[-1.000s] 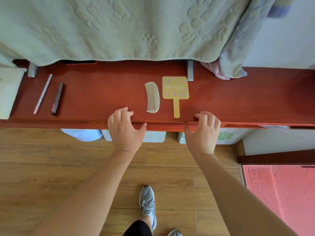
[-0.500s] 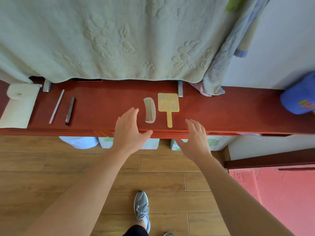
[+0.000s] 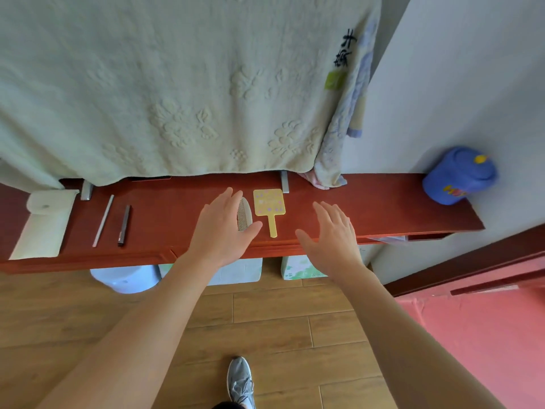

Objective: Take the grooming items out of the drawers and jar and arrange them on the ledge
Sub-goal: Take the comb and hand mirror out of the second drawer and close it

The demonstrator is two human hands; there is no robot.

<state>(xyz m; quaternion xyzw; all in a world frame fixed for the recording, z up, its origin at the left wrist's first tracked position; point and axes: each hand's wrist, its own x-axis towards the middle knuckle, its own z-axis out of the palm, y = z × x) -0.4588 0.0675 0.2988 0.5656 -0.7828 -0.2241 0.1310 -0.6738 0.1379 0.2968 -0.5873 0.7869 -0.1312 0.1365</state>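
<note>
Your left hand (image 3: 221, 228) and right hand (image 3: 330, 240) hover with fingers straight, holding nothing, over the ledge (image 3: 383, 202) mid-frame by the comb (image 3: 246, 215) and mirror (image 3: 269, 202); the blue jar (image 3: 457, 177), far right, stands lidded, contents hidden.

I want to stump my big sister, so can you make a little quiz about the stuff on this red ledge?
1. True or false: the yellow hand mirror lies just right of the comb on the ledge.
2. Where does the blue jar stand? A: at the ledge's far right end. B: on the floor. C: at the ledge's left end.
3. Fill in: ___ slim sticks lie left of the comb.

Key: 1 true; 2 A; 3 two.
</note>
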